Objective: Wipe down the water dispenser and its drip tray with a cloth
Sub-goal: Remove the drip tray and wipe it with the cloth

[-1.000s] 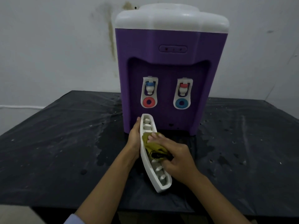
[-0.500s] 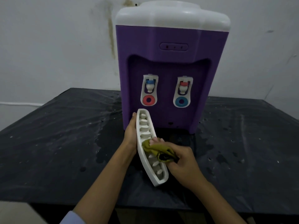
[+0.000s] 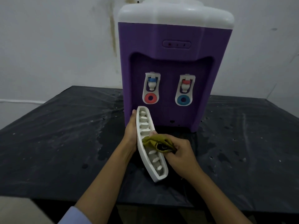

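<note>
The left hand [image 3: 131,135] is closing around the outer long edge of the drip tray [image 3: 146,152], thumb side hidden behind it, and is holding the tray lifted off the desk [image 3: 64,143] and tilted so that its ribbed inside is facing toward three o'clock. The tray is sitting in the middle of the view, its far end pointing to twelve o'clock and reaching just in front of the foot of the water dispenser [image 3: 174,65], its near end pointing to about five o'clock. It is looking like thin, stiff white plastic, light enough for one hand, probably a little slick if damp, and liable to flex or crack under a hard squeeze, so the solid rim is seeming the best place to grip rather than the narrow slats. At three o'clock from the tray, the right hand [image 3: 179,152] is curling shut on the cloth [image 3: 155,141], an olive-green, soft, bunched rag, and is pressing it into the tray's grille near the middle. The cloth is folding easily into the slots. The purple dispenser is standing upright at twelve o'clock on the dark, spotted desk, its tray recess sitting bare.
</note>
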